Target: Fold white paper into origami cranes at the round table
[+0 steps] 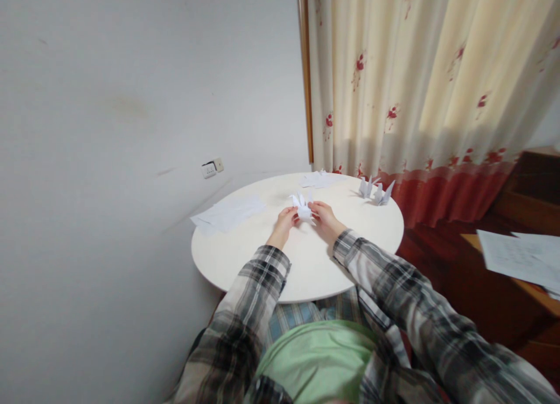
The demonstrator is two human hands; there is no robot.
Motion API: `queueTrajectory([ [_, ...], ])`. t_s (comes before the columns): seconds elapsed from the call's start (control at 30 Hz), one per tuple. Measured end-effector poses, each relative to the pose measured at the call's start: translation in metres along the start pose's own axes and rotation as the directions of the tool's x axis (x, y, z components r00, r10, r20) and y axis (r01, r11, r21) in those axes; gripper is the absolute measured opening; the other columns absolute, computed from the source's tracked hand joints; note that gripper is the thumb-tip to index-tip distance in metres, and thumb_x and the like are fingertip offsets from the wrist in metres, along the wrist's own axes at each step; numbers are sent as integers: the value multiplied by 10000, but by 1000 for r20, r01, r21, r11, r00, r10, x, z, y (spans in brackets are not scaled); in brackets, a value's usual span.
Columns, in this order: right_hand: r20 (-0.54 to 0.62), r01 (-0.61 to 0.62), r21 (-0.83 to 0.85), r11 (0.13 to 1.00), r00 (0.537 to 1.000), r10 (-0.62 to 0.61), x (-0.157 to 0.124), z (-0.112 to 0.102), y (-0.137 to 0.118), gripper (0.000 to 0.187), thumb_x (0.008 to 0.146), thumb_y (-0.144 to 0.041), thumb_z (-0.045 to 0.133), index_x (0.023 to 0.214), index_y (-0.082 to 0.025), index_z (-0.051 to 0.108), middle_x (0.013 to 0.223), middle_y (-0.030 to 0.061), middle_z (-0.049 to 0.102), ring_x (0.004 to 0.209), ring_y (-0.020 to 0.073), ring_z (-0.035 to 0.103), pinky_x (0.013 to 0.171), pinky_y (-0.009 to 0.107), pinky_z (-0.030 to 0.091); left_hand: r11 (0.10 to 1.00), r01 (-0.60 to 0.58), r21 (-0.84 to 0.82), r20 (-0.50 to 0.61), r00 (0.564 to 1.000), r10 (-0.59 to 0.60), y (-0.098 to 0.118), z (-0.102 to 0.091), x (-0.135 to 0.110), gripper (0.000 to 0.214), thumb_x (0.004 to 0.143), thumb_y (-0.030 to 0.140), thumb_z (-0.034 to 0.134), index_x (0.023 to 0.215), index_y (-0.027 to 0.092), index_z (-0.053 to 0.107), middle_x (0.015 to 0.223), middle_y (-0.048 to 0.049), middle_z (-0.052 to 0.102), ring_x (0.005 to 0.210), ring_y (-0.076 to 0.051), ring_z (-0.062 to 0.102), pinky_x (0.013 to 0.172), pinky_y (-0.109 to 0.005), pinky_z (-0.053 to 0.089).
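White folded paper (303, 210), shaped like an origami crane with pointed tips standing up, is held between my two hands over the middle of the round white table (262, 264). My left hand (286, 222) pinches its left side. On the opposite side, my right hand (324, 217) has its fingers closed on the paper's edge. Whether this is one folded piece or more than one close together, I cannot tell. Two finished-looking white paper cranes, a left one (367, 187) and a right one (384, 195), stand at the table's far right.
Flat white paper sheets (230, 213) lie at the table's left, and more white paper (320, 179) is near its far edge. A wall with a socket (209, 170) borders the left. Behind hangs a flowered curtain (394, 89). Printed sheets (518, 255) rest on furniture at right.
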State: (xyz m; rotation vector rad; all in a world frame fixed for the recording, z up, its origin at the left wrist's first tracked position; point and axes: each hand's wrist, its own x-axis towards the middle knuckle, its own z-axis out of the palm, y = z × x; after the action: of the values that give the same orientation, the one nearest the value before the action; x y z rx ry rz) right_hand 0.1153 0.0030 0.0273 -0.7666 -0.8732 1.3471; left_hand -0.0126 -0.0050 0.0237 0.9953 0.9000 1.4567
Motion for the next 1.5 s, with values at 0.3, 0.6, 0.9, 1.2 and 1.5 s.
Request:
queueTrajectory([
  [0.3, 108, -50, -94, 994, 992, 60, 1, -1, 4, 203, 481, -224, 742, 587, -163, 581, 540, -24, 563, 522, 80, 481, 530, 223, 343, 997, -45, 65, -102, 993, 51, -10, -9, 13, 189, 643, 266, 693, 712, 140, 571, 624, 1, 603, 556, -94, 534, 581, -227, 422],
  [0.6, 101, -5, -139, 990, 995, 19, 1, -1, 4, 158, 475, -114, 696, 600, -157, 610, 626, 23, 640, 570, 106, 538, 563, 236, 388, 996, -49, 72, -113, 992, 57, -9, -7, 13, 167, 656, 247, 691, 698, 143, 567, 631, -1, 598, 574, -101, 536, 607, -239, 419],
  [0.9, -56, 130, -210, 969, 988, -145, 10, -2, 5, 120, 484, -152, 664, 598, -167, 631, 605, -2, 629, 563, 116, 517, 562, 249, 379, 998, -27, 62, -102, 994, 33, -5, -5, 8, 149, 650, 196, 670, 758, 145, 581, 723, -20, 611, 644, -102, 550, 654, -235, 429],
  [1.2, -142, 201, -239, 950, 961, -239, 16, -5, 11, 127, 454, -155, 685, 556, -201, 624, 599, 3, 616, 604, 147, 526, 623, 303, 421, 998, -29, 58, -143, 989, 37, -5, -6, 6, 90, 667, 125, 612, 748, 153, 584, 819, -23, 592, 736, -93, 555, 779, -254, 429],
  [1.5, -144, 206, -273, 940, 957, -252, 18, -8, 14, 125, 467, -157, 699, 529, -209, 603, 588, 9, 598, 593, 155, 520, 579, 309, 429, 998, -16, 61, -133, 991, 24, -4, -6, 5, 119, 655, 132, 622, 766, 159, 590, 848, -27, 599, 771, -101, 556, 809, -263, 413],
])
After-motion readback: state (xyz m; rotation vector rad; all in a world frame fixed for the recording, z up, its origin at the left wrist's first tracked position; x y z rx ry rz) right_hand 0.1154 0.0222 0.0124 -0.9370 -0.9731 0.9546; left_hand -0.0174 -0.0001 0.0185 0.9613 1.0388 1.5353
